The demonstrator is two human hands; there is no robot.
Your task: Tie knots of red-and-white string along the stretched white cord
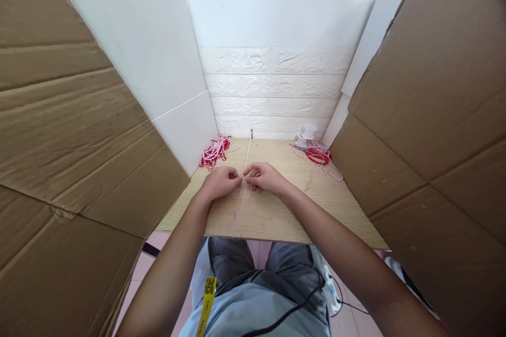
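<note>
A thin pale cord (247, 155) runs from a small dark hook (252, 132) at the back of the wooden table down to its front edge. My left hand (226, 181) is at the cord's left side, thumb and fingers pinched together at it. My right hand (262, 177) is just to the right of the cord, its fingers curled and closed near my left fingertips. A fine loose thread (256, 212) trails below my right hand onto the table. What lies between the fingertips is too small to make out.
Red and pink-white cords (215, 152) lie at the back left. At the back right are red-handled scissors (317, 156), white spools (309, 131) and more pink-white cord. Tall cardboard panels (79, 116) flank the wooden table (284, 224) on both sides; a white brick wall stands behind.
</note>
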